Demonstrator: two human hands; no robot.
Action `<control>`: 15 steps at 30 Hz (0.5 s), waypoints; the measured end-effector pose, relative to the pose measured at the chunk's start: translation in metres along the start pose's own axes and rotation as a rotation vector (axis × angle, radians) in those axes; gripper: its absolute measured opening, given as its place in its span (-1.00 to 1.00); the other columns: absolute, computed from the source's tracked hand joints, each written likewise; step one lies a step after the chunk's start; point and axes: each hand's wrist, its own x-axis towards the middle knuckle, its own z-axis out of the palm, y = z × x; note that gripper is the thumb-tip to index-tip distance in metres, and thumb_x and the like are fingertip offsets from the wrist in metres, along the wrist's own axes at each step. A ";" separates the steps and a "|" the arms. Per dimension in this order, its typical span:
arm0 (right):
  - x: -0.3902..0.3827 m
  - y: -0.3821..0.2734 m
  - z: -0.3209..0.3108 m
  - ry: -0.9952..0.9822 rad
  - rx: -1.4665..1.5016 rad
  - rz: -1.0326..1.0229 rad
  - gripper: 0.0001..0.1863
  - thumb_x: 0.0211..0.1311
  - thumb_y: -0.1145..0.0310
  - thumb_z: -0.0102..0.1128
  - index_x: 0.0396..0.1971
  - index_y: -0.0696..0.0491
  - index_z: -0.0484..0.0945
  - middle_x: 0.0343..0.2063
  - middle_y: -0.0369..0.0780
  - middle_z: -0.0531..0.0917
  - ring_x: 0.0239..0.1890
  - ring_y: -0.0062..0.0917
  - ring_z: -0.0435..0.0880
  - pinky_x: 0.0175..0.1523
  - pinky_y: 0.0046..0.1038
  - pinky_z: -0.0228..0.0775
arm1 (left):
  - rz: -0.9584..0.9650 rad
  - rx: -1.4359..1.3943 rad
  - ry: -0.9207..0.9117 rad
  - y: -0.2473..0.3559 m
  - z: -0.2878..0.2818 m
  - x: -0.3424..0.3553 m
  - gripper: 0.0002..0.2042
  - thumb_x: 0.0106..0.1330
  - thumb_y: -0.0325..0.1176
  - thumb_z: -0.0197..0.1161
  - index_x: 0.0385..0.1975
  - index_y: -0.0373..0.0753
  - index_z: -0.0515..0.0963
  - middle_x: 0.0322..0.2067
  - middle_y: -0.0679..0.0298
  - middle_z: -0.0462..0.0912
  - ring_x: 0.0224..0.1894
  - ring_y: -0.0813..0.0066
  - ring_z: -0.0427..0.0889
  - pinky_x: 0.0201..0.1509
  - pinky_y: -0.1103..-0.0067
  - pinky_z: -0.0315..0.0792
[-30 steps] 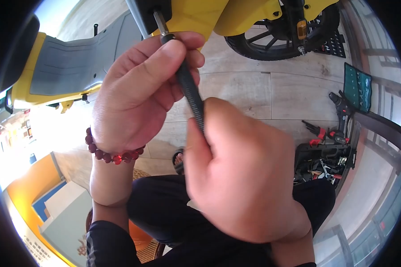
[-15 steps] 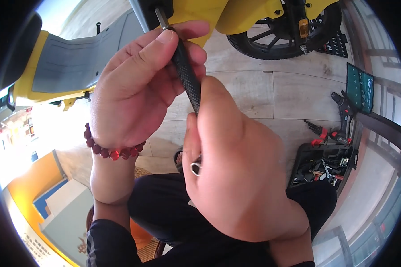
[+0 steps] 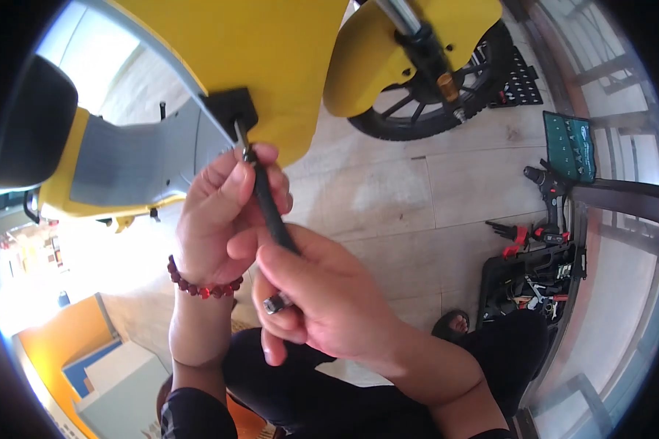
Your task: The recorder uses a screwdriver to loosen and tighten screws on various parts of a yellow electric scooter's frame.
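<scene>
My left hand, with a red bead bracelet at its wrist, closes its fingers round the upper part of a screwdriver with a black textured handle. Its metal shank points up into a black fitting on the yellow body panel of a scooter; the tip's exact seat is hidden. Around the lower end of the handle wraps my right hand. A small shiny metal piece shows among its fingers, and I cannot tell whether it belongs to the screwdriver.
A black wheel under a yellow fender stands at upper right. On the wooden floor to the right lie a green tool pouch, a cordless drill and an open black toolbox. The grey footboard extends left.
My view has shifted, bringing more of the yellow panel and black fitting into sight. My right hand has turned, showing its fingers and the metal piece. Both hands still hold the screwdriver.
</scene>
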 end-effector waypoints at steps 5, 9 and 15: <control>0.001 0.005 0.007 0.426 -1.409 -0.348 -0.80 0.18 0.35 0.00 -0.38 0.21 0.37 -0.76 -0.21 0.46 -0.78 -0.47 0.47 -0.62 -0.42 0.35 | -0.078 0.028 0.037 0.008 0.002 -0.007 -0.71 0.33 -0.40 -0.05 -0.03 -0.42 0.36 -0.34 0.15 0.55 -0.32 0.41 0.55 -0.21 0.55 0.44; -0.003 -0.002 0.017 0.569 -1.850 -0.295 -0.83 0.11 0.39 0.03 -0.50 0.19 0.36 -0.84 -0.17 0.47 -0.75 -0.30 0.54 -0.65 -0.35 0.35 | -0.068 0.120 0.118 0.005 0.011 -0.007 -0.72 0.29 -0.42 0.02 -0.05 -0.40 0.39 -0.39 0.18 0.54 -0.36 0.44 0.54 -0.23 0.57 0.43; -0.002 0.006 -0.003 0.242 -1.024 -0.524 -0.67 0.26 0.18 -0.04 -0.27 0.19 0.38 -0.68 -0.26 0.48 -0.69 -0.54 0.49 -0.56 -0.49 0.28 | -0.037 0.000 -0.027 0.008 0.008 -0.003 -0.76 0.26 -0.40 0.10 -0.12 -0.34 0.47 -0.45 0.21 0.52 -0.51 0.57 0.37 -0.39 0.69 0.30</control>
